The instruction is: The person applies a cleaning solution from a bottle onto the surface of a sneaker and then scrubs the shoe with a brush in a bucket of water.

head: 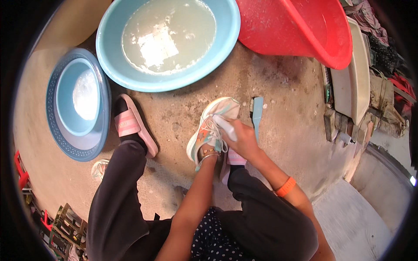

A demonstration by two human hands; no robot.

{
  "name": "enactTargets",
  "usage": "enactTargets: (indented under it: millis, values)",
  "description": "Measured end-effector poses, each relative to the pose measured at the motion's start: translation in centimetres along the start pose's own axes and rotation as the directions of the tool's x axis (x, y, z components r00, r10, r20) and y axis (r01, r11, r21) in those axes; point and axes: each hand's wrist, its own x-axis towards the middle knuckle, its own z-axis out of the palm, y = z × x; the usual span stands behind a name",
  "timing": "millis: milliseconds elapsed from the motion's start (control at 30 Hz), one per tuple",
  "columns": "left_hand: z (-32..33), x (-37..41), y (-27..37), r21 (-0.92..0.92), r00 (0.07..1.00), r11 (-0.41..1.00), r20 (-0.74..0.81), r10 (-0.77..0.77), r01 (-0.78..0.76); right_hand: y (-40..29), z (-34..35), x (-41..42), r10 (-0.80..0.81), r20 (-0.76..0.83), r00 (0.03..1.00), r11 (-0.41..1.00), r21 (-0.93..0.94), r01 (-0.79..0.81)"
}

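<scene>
A white sneaker (195,142) with orange and teal patches and loose laces is held off to the centre, between my feet. My left hand (209,150) is inside its ankle opening, with the fingers hidden. Over the laces, my right hand (243,137) grips a white object (224,126), perhaps a bottle or a bar; its kind is not clear. A blue-handled scrub brush (257,112) lies on the concrete floor just right of the sneaker. The second sneaker (99,169) is partly visible on the floor beyond my left leg.
A large light-blue basin (169,85) of cloudy water stands ahead. Left of it, a small blue basin (78,132) sits inside a darker blue one (54,137). A red tub (277,36) leans at the upper right, beside a white trough (346,84) and wood blocks (330,125).
</scene>
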Motion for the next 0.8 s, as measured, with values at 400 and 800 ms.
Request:
enactTargets:
  millis: [400, 800]
  values:
    - [0.3, -0.4, 0.2, 0.011, 1.0, 0.999, 0.003, 0.03, -0.03, 1.6, -0.9, 1.3, 0.163, 0.22, 0.962, 0.983, -0.118, -0.14]
    - [-0.1, -1.3, 2.2, -0.002, 0.996, 0.999, 0.084, -0.042, 0.042, 2.5, -2.3, 1.5, 0.332, 0.122, 0.935, 0.939, -0.135, -0.315]
